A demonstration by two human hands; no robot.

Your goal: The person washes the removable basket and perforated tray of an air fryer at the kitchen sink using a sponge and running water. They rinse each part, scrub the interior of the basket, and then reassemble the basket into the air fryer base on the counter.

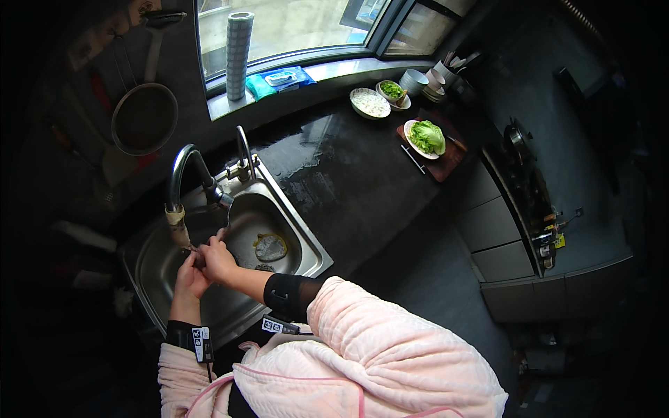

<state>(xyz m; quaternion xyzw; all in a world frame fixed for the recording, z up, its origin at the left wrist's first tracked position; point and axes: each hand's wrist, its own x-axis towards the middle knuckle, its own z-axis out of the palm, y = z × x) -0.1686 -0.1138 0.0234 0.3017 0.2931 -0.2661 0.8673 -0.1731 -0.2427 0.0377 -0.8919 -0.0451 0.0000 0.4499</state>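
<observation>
Over the stainless steel sink (pixel 162 308), my left hand (pixel 189 279) and my right hand (pixel 218 261) are close together. Between them they grip a small, dark pinkish item (pixel 198 258), mostly covered by my fingers; its kind cannot be made out. Just above the hands hangs the wrapped spout end of a curved chrome faucet (pixel 175 183). To the right, on the basin floor, lies a grey round object with a yellowish rim (pixel 270 247), with a dark scrubber-like piece (pixel 264 267) below it.
A smaller curved tap (pixel 242 141) rises at the sink's back corner. Leafy lettuce on a plate (pixel 427 138) rests on a reddish cutting board (pixel 447 166). Behind are a bowl of white food (pixel 370 102) and a bowl of chopped greens (pixel 391 89). A frying pan (pixel 145 119) hangs left.
</observation>
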